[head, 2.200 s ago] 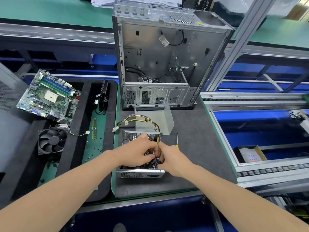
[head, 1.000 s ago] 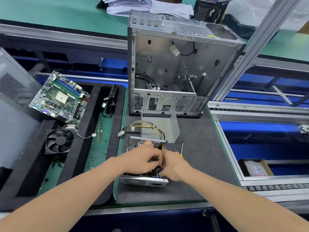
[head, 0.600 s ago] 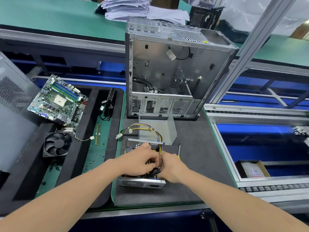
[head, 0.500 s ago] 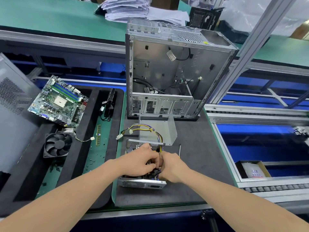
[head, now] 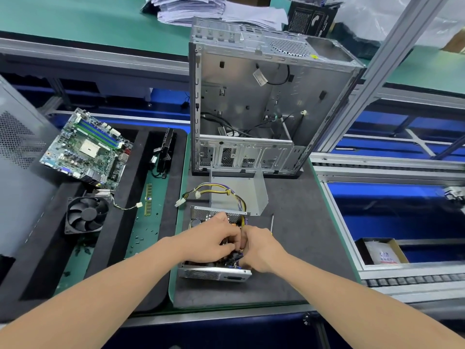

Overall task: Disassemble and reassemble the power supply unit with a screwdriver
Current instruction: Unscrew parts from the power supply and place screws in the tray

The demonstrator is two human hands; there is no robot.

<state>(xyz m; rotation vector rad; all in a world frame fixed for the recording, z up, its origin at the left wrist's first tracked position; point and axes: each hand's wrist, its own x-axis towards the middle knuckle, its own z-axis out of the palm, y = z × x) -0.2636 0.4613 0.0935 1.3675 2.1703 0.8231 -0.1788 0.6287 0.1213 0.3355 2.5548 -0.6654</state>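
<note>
At the far left a circuit board [head: 85, 149] lies tilted on a black foam tray [head: 32, 280], with a black fan [head: 86, 215] just in front of it and a memory stick [head: 149, 200] to the right of the fan. The power supply [head: 214, 273] sits with its lid off on the near middle of the table [head: 297, 268]. The left hand [head: 214, 241] and right hand [head: 261, 248] meet over it, touching, fingers curled down into the open box. The right hand pinches the wires [head: 221, 191] where they enter the box; what the left hand's fingers hold is hidden. The bent metal lid [head: 241, 195] stands just behind the box. The screwdriver [head: 272, 221] lies on the table just beyond the right hand, not held. Behind everything stands the open computer case [head: 264, 102]. A cardboard box [head: 380, 253] sits lower, off to the right.
</note>
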